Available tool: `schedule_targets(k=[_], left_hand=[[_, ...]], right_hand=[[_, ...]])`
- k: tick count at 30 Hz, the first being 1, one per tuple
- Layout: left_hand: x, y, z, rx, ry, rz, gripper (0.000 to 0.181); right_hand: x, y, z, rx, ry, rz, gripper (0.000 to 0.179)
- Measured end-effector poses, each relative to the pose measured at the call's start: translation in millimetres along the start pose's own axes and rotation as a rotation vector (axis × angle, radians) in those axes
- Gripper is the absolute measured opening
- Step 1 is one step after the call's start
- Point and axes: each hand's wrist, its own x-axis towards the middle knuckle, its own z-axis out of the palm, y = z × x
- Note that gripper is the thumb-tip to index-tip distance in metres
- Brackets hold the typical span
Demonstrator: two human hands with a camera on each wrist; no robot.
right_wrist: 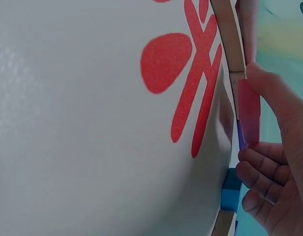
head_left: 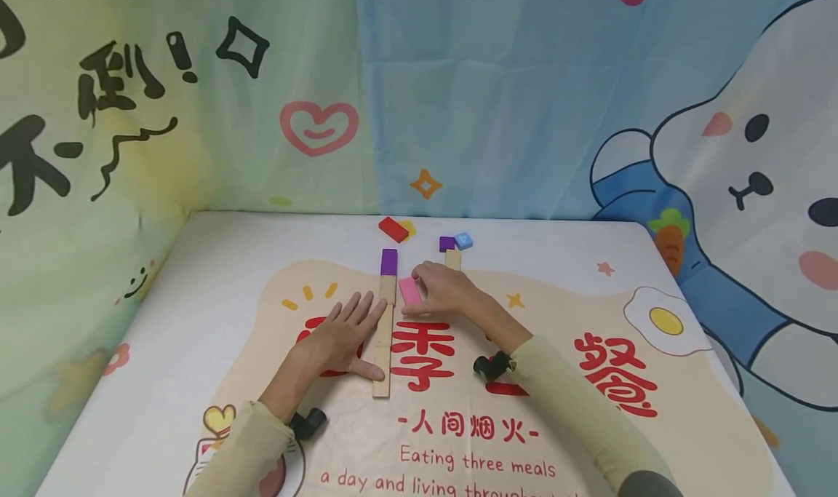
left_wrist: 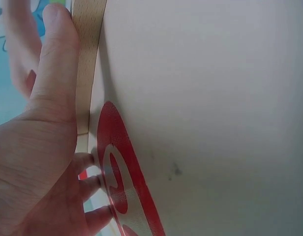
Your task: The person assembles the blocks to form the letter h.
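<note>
A straight row of plain wooden blocks (head_left: 382, 351) runs away from me across the table, with a purple block (head_left: 389, 262) at its far end. Along the row's left side lies my left hand (head_left: 337, 340), fingers extended and thumb beside the near block; in the left wrist view the thumb rests by the wood (left_wrist: 87, 69). My right hand (head_left: 445, 289) pinches a pink block (head_left: 409, 291) between thumb and fingers, just right of the row. The right wrist view shows the pink block (right_wrist: 250, 113) held at its two ends.
Behind the right hand stands another wooden block (head_left: 453, 259), with a purple block (head_left: 447, 244) and a blue block (head_left: 463, 241) near it. A red block (head_left: 393, 229) lies by the table's far edge. A printed cloth (head_left: 524, 264) covers the table; a curtain (head_left: 491, 118) hangs behind.
</note>
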Motion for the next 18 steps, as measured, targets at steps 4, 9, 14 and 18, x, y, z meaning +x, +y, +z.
schedule_targets(k=[4,9,14,18], left_hand=[[0.9,0.1,0.7,-0.003,-0.007,-0.004,0.119],[1.7,-0.6,1.6,-0.001,-0.011,-0.008,0.119],[1.4,-1.0,2.0,-0.010,-0.010,-0.007,0.120],[1.4,-0.9,1.5,-0.011,-0.015,-0.009,0.120]], right_hand=[[-1.6,2,0,0.045,0.001,0.006,0.071],[-3.1,6,2,0.115,0.002,0.007,0.066],[-3.2,11,3,0.151,0.024,-0.029,0.040],[-2.2,15,2,0.140,0.050,-0.065,0.034]])
